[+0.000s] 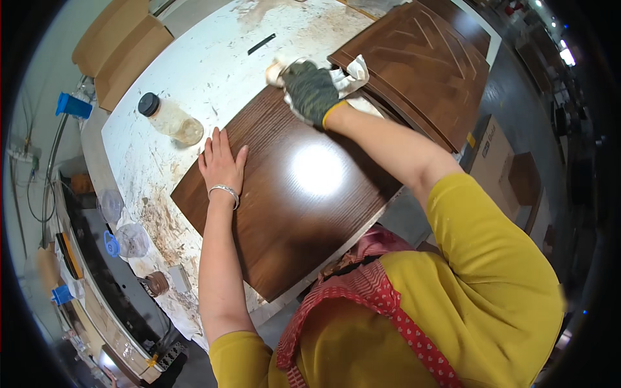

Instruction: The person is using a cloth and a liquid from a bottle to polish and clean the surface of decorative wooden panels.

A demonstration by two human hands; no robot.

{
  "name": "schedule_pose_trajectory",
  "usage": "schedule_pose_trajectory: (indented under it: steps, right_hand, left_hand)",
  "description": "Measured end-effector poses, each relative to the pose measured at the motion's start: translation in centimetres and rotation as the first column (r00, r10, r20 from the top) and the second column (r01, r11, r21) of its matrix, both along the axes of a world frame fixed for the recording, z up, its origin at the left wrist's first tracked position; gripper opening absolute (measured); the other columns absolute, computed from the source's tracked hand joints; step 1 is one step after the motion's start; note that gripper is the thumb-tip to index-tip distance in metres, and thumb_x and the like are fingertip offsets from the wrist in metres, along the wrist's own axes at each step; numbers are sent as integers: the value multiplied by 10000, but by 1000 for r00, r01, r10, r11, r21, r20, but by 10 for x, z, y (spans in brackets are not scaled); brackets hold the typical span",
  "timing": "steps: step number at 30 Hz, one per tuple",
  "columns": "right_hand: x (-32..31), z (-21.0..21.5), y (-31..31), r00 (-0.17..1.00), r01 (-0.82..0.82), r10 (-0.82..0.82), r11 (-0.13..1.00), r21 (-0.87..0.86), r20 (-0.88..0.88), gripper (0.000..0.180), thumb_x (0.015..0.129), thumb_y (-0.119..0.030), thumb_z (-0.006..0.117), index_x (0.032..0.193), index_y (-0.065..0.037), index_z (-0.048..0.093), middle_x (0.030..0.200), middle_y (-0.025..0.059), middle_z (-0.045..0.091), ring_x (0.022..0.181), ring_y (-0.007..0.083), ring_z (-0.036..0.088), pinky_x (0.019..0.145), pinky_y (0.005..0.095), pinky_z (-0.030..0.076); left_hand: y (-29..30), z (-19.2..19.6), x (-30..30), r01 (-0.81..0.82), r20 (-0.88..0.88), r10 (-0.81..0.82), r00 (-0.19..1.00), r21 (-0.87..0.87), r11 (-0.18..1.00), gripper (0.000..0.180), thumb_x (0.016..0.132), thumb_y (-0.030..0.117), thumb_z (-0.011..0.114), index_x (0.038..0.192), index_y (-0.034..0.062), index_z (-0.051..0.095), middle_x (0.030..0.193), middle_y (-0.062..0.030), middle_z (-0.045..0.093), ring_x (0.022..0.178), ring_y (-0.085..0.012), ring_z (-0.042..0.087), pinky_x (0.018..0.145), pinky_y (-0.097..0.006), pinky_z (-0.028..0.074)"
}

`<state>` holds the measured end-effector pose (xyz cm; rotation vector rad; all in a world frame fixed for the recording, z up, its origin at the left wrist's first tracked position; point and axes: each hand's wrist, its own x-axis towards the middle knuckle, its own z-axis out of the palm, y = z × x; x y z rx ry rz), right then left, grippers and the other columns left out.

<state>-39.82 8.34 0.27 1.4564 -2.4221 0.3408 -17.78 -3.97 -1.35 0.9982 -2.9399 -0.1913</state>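
A glossy dark brown wooden panel (284, 194) lies flat before me on a stained white tabletop, with bright light reflected in its middle. My bare left hand (222, 161), a silver bangle at the wrist, rests flat on the panel's left side with its fingers stretched out. At the far edge, my right hand (312, 92) wears a dark green camouflage glove with a yellow cuff. It is closed on a whitish cloth (352, 75), which sticks out on its right side. The glove hides much of the cloth and of the panel's far corner.
A clear bottle with a black lid (169, 119) lies left of the panel. More brown panels (420, 61) are stacked at the far right. On the table are a small black strip (261, 44), a clear jug with a blue handle (131, 240) and a grey block (179, 279).
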Motion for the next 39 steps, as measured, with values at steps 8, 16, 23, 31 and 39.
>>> schedule_pose_trajectory:
  steps: [8, 16, 23, 31, 39]
  right_hand:
    - [109, 16, 217, 789, -514, 504, 855, -72, 353, 213, 746, -127, 553, 952, -76, 568, 938, 100, 567, 805, 268, 562, 685, 395, 446]
    - [163, 69, 231, 814, -293, 344, 939, -182, 468, 209, 763, -98, 619, 962, -38, 599, 918, 158, 569, 858, 332, 554, 745, 418, 449]
    - [253, -7, 153, 626, -684, 635, 726, -74, 452, 222, 784, -274, 543, 844, -63, 580, 825, 96, 593, 787, 241, 573, 646, 344, 462]
    - [132, 2, 167, 907, -344, 350, 937, -68, 233, 470, 638, -321, 679, 1004, -50, 563, 896, 122, 550, 771, 283, 551, 672, 385, 455]
    - [270, 40, 110, 97, -655, 514, 678, -334, 852, 216, 777, -222, 613, 932, -72, 601, 786, 94, 587, 736, 224, 579, 713, 312, 469]
  left_hand:
    - [-20, -4, -9, 34, -71, -40, 997, -82, 996, 666, 870, 538, 437, 1358, 93, 351, 1379, -104, 370, 1270, -279, 340, 1046, -478, 234]
    - [-61, 9, -37, 214, 75, -219, 973, 64, 975, 791, 781, 661, 493, 1219, 3, 477, 1160, -257, 514, 1072, -375, 512, 912, -412, 421]
    - [-60, -8, -43, 226, 15, -227, 974, 25, 974, 792, 783, 682, 464, 1203, 12, 498, 1111, -243, 548, 1044, -370, 533, 891, -428, 434]
    - [-56, -24, -29, 150, -162, -182, 970, -192, 970, 596, 834, 574, 492, 1141, 67, 546, 1064, -192, 569, 972, -349, 552, 829, -398, 452]
    - [-27, 1, -28, 101, -83, -102, 991, -15, 995, 671, 866, 534, 444, 1227, -31, 463, 1184, -247, 498, 1126, -357, 458, 981, -407, 345]
